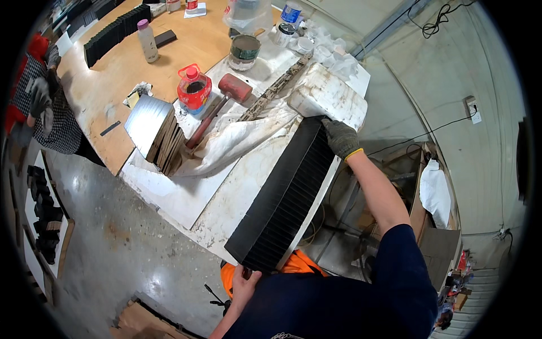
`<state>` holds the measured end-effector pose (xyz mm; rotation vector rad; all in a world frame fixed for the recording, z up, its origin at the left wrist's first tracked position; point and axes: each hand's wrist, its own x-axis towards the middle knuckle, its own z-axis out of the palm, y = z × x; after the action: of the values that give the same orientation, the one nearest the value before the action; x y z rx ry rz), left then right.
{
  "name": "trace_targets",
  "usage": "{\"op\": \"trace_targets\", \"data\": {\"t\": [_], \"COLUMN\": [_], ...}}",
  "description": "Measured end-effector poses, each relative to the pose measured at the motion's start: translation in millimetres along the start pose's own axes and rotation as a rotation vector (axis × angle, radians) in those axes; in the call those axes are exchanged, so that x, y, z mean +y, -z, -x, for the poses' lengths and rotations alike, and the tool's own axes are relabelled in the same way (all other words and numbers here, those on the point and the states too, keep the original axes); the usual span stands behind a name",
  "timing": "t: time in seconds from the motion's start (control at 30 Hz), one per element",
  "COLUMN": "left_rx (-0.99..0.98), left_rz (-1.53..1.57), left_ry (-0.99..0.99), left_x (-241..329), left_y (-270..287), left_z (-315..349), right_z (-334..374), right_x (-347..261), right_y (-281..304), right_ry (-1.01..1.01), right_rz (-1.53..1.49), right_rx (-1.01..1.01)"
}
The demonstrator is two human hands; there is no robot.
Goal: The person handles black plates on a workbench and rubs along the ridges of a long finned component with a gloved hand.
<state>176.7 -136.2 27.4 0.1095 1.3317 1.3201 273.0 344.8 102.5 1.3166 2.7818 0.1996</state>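
A long row of thin black plates point(288, 195), packed face to face, lies slantwise across the stained white tabletop point(237, 192). My right hand point(340, 137), in a dark glove with a yellow cuff, clamps the far end of the row beside a dirty white block point(330, 96). My bare left hand point(245, 285) grips the near end, which overhangs the table's edge. The row is held between both hands.
A red-headed mallet point(234, 87), a red plastic jug point(195, 90), a tin can point(244, 51) and crumpled white sheeting point(237, 138) lie beyond. A stack of metal-faced boards point(155, 130) sits left. Another person point(45, 107) stands at the wooden table point(113, 79), which holds more black plates point(116, 31).
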Motion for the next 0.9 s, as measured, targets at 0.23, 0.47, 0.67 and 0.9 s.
{"op": "trace_targets", "data": {"t": [0.23, 0.47, 0.67, 0.9], "left_rx": [0.014, 0.028, 0.033, 0.03], "left_rz": [-0.063, -0.028, -0.008, 0.034], "left_ry": [-0.03, -0.041, -0.007, -0.003], "left_x": [-15, -6, 0, 1], "left_y": [7, 3, 0, -1], "left_z": [-4, -2, 1, 3], "right_z": [-29, -24, -23, -26], "right_x": [21, 30, 25, 23], "right_y": [13, -6, -1, 16], "right_ry": [0.017, 0.064, 0.069, 0.14], "right_rz": [0.046, 0.093, 0.22, 0.158], "right_rx": [-0.101, 0.027, 0.001, -0.232]}}
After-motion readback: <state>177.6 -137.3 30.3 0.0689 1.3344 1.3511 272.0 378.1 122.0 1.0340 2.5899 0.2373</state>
